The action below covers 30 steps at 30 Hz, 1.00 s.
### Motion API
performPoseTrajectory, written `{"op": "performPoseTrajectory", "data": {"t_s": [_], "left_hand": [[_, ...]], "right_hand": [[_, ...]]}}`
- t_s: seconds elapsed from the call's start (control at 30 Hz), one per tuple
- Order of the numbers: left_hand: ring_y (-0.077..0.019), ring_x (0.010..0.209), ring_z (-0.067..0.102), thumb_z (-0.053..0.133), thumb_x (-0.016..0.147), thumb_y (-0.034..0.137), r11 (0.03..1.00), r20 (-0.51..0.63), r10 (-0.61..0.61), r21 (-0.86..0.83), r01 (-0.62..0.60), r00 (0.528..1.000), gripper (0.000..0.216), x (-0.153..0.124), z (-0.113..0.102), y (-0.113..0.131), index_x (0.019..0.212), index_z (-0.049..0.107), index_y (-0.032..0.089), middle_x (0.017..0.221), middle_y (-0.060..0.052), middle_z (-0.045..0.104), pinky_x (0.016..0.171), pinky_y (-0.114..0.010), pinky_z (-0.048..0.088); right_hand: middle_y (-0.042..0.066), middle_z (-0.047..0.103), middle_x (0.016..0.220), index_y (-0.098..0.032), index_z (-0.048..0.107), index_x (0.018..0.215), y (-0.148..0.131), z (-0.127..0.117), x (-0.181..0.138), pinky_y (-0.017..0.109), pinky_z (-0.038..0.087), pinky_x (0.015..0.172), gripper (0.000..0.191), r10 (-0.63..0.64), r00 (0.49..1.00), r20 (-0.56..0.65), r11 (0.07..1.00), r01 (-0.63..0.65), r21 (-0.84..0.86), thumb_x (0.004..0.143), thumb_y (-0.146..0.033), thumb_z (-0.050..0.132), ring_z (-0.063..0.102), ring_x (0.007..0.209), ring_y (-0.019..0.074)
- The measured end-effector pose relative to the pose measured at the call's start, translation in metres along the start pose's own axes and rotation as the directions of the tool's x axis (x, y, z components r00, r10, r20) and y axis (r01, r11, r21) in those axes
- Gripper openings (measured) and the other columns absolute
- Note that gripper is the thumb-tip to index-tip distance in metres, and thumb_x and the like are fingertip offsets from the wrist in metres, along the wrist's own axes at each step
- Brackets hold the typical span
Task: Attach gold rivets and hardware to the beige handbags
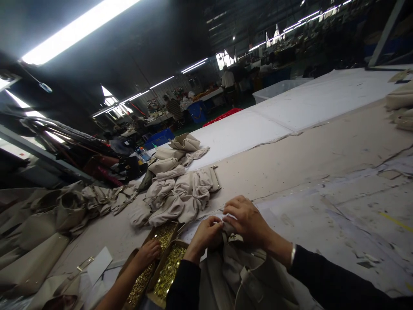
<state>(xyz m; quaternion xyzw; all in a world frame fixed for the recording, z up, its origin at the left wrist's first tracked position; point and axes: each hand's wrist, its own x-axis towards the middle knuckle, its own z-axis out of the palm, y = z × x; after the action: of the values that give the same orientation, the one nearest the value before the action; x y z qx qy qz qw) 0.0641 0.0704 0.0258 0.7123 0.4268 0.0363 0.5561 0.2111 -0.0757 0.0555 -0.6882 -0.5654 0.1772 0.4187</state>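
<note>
A beige bag of leather-like material stands close in front of me, with a small metal fitting at its top. My left hand is closed at the top edge of this bag, thumb and fingertips pinched together. Opposite it, my right hand bends over the same edge, its fingers closed on the material. The fingertips of both hands nearly meet; any small piece between them is hidden. Left of my left hand sits a cardboard box full of small gold-coloured metal parts.
A co-worker's hand reaches into a second box of gold parts. Beige cloth pieces lie heaped beyond, with more bags at left. The long table stretches right; a plastic tub stands behind it.
</note>
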Motion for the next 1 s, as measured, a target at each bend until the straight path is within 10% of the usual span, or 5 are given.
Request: {"op": "performPoseTrajectory", "data": {"t_s": [0.27,0.47,0.63,0.8,1.0], "left_hand": [[-0.0167,0.072,0.052,0.071,0.056,0.019,0.929,0.038,0.158,0.332,-0.162,0.987,0.020,-0.009,0.004,0.030,0.076,0.068,0.020,0.069,0.004,0.061,0.064,-0.025,0.033],[-0.0140,0.053,0.044,0.059,0.060,0.026,0.915,-0.115,0.066,0.404,-0.013,0.991,0.008,-0.032,-0.039,0.024,0.056,0.053,0.021,0.051,0.004,0.048,0.050,-0.025,0.024],[-0.0152,0.038,0.046,0.062,0.068,0.040,0.979,-0.093,-0.099,0.169,0.113,0.991,0.024,-0.095,-0.057,-0.007,0.054,0.051,0.023,0.043,0.003,0.048,0.039,-0.026,0.031],[-0.0190,0.046,0.053,0.078,0.073,0.054,0.953,-0.439,0.301,0.112,-0.281,0.846,0.034,-0.102,-0.082,-0.016,0.065,0.061,0.027,0.047,0.003,0.050,0.040,-0.029,0.039],[-0.0133,0.047,0.047,0.057,0.094,0.062,0.959,-0.503,0.281,0.172,-0.224,0.817,0.047,-0.073,-0.120,-0.009,0.068,0.056,0.023,0.053,0.004,0.045,0.047,-0.025,0.040]], "right_hand": [[-0.004,0.065,0.058,-0.023,0.062,0.076,-0.002,0.088,-0.106,0.036,0.033,0.053,0.022,-0.573,0.806,0.146,0.699,0.574,-0.426,0.087,-0.033,0.078,0.051,0.053,0.0178],[-0.002,0.069,0.071,-0.024,0.062,0.072,0.001,0.003,-0.087,0.039,0.052,0.083,0.023,-0.584,0.797,0.157,0.700,0.592,-0.400,0.093,-0.021,0.072,0.060,0.072,0.0193],[0.013,0.059,0.151,-0.020,0.070,0.085,0.018,-0.073,-0.049,0.052,0.047,0.112,0.025,-0.506,0.862,0.003,0.700,0.413,-0.583,0.093,-0.001,0.057,0.048,0.140,0.0329],[0.010,0.077,0.118,-0.021,0.075,0.097,0.040,-0.051,-0.028,0.038,0.059,0.080,0.031,-0.270,0.947,0.172,0.813,0.320,-0.487,0.090,0.002,0.056,0.072,0.094,0.0250],[0.004,0.068,0.142,-0.029,0.077,0.115,0.032,-0.020,-0.015,0.038,0.054,0.104,0.039,-0.180,0.920,0.347,0.978,0.205,-0.036,0.091,-0.005,0.058,0.066,0.125,0.0250]]}}
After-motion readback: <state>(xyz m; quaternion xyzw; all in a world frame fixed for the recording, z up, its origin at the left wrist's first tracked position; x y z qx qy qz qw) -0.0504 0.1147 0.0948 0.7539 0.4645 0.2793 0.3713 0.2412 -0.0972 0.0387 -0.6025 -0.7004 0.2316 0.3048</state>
